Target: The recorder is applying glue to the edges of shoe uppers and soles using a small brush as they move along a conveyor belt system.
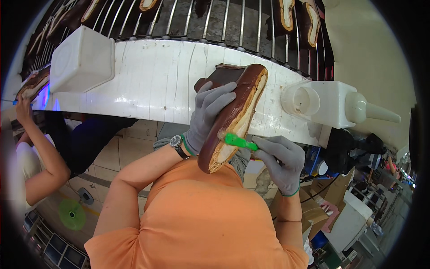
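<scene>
A glossy dark-brown leather shoe [229, 105], with no outsole on it, is held tilted over the near edge of the white bench. Its pale underside faces right, with a rough tan rim around it. My left hand [208, 112], in a grey glove, grips the shoe from its left side; the thumb is hidden. My right hand [282, 161], also gloved in grey, pinches a small brush with a green handle [241, 142]. The brush's bristle end touches the shoe's lower edge, where the upper meets the underside.
Beyond the white bench [148, 80] runs a rack of metal bars [206, 20] carrying several similar shoes [312, 24]. A white plastic box [80, 60] stands left; a white bottle with a nozzle and round cup [331, 103] lies right. At far left, a co-worker's hand [24, 110] holds another shoe.
</scene>
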Demonstrator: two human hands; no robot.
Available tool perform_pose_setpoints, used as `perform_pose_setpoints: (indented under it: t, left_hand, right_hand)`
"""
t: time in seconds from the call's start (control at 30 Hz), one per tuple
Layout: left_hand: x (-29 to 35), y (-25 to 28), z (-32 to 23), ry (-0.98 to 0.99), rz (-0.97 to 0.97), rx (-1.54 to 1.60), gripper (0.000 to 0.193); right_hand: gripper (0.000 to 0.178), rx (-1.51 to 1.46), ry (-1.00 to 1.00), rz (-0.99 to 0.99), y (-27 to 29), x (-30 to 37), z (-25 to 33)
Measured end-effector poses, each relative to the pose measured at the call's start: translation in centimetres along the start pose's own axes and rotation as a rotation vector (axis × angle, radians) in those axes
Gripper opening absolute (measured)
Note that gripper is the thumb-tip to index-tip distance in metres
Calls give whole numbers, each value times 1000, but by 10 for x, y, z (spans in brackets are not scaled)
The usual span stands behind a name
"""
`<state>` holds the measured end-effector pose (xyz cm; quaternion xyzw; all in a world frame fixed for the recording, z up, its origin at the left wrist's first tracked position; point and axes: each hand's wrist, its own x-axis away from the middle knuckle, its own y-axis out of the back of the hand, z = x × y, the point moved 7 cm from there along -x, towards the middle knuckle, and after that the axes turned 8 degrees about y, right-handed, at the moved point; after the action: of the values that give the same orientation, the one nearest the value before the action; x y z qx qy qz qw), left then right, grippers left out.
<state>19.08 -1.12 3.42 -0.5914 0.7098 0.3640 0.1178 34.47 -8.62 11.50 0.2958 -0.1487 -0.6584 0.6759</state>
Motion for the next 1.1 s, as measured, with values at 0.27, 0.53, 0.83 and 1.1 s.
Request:
perform_pose_setpoints:
  t: [0.27,0.53,0.83,1.1]
  left_hand:
    - [-21,10,-19,-57,43,-54,68]
    - [-55,13,-42,-35,489,-70,60]
    - [-96,-21,-9,155,1194,338,86]
    - [-111,-58,15,411,1602,695,74]
  right_hand:
    - [29,121,182,57,6,0,33]
    - [35,188,359,-28,34,-20,55]
    - [33,446,429,-78,70,-60,55]
    - [23,564,377,111,90,-87,52]
